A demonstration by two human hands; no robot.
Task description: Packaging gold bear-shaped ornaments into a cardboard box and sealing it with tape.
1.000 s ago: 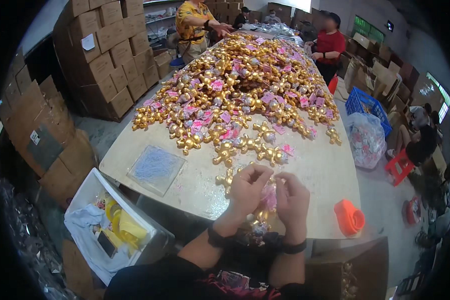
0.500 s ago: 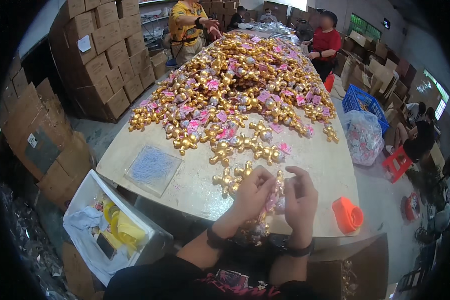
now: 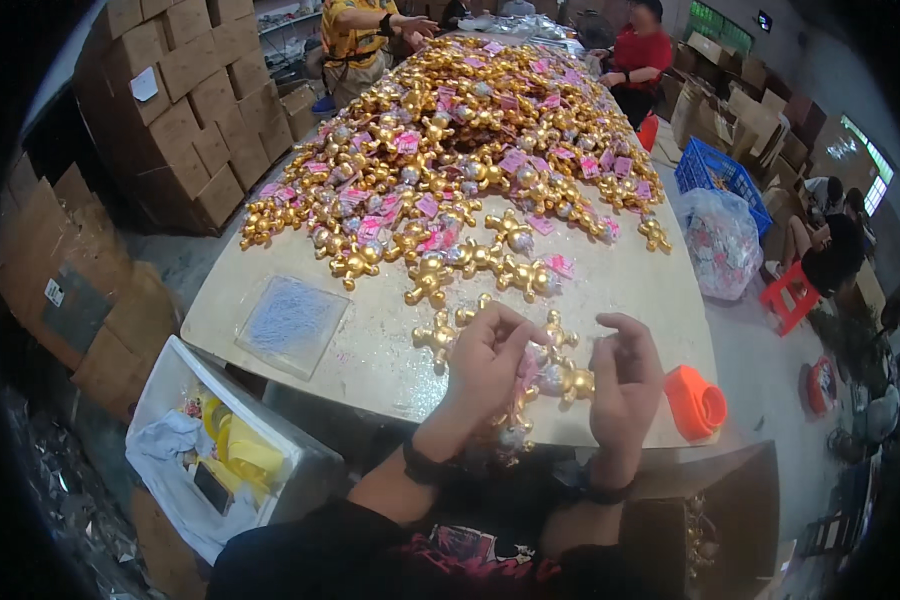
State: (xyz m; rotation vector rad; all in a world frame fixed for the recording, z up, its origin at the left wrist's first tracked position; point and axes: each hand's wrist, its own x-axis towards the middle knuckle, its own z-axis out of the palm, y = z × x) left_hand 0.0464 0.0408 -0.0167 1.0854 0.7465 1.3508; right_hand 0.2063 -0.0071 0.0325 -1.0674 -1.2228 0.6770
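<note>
My left hand is closed on a gold bear-shaped figurine with a clear round belly, held just above the table's near edge. My right hand is beside it with fingers curled and apart, touching the figurine's right side. More gold figurines hang below my hands. A loose gold figurine lies on the table left of my left hand. A big heap of gold figurines with pink tags covers the far part of the pale table.
A flat clear packet of small blue bits lies at the table's left. An orange tape roll sits at the right edge. A white bin stands lower left. Cardboard boxes are stacked left. Two people work at the far end.
My hands have moved slightly right and apart; the right hand has opened up while the left keeps its hold on the figurine.
</note>
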